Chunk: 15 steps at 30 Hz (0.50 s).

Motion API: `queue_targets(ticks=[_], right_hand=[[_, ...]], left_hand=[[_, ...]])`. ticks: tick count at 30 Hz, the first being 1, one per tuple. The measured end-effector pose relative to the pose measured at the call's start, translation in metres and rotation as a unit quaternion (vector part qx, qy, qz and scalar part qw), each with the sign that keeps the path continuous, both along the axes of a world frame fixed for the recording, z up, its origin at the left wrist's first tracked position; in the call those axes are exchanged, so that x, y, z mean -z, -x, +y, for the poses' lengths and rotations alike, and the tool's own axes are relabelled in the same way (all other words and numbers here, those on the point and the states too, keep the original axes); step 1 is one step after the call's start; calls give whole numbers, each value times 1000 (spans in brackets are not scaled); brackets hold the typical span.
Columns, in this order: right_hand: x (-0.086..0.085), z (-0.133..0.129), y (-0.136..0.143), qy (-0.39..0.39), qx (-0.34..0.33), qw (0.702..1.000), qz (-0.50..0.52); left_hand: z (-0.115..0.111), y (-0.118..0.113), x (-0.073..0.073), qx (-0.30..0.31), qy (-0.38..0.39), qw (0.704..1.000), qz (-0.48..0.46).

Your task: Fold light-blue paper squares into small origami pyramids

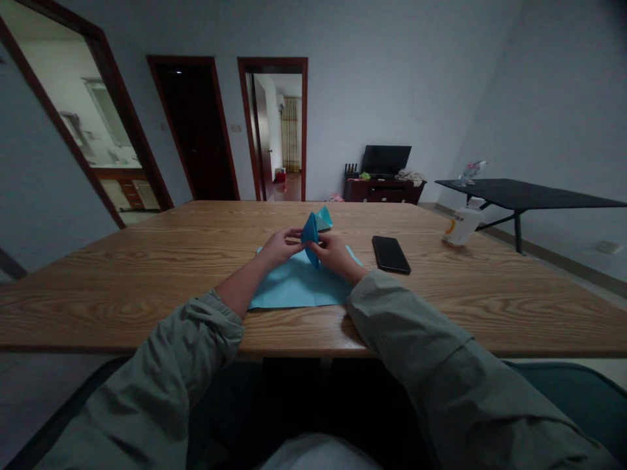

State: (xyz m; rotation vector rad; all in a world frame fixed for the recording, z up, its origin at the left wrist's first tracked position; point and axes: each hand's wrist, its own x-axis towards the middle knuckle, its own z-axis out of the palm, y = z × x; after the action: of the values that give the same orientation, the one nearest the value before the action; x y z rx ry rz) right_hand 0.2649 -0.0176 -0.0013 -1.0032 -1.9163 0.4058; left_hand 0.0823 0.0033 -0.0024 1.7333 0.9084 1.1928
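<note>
The left hand [281, 247] and right hand [336, 253], fingers nearly closed, pinch opposite sides of a blue folded paper [310, 228], a creased, narrow diamond whose long axis stands upright, one tip up and one down. It is at the table's middle, over the far part of a smooth, matte light-blue sheet [298, 286]; whether its lower tip touches cannot be told. The table [161, 281] is grained wood, with a paler angular fold [324, 218] just beyond the hands and a flat black phone [390, 254] to the right.
</note>
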Motion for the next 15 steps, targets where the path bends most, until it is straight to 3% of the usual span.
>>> queue_targets(ticks=[7, 11, 15], right_hand=[[0, 0, 0, 93, -78, 988, 99], [-2, 0, 3, 192, -146, 950, 199], [-5, -2, 5, 245, -158, 916, 274]], left_hand=[[0, 0, 1, 20, 19, 1000, -2], [-4, -1, -2, 14, 37, 999, 1], [-7, -1, -4, 19, 37, 999, 6]])
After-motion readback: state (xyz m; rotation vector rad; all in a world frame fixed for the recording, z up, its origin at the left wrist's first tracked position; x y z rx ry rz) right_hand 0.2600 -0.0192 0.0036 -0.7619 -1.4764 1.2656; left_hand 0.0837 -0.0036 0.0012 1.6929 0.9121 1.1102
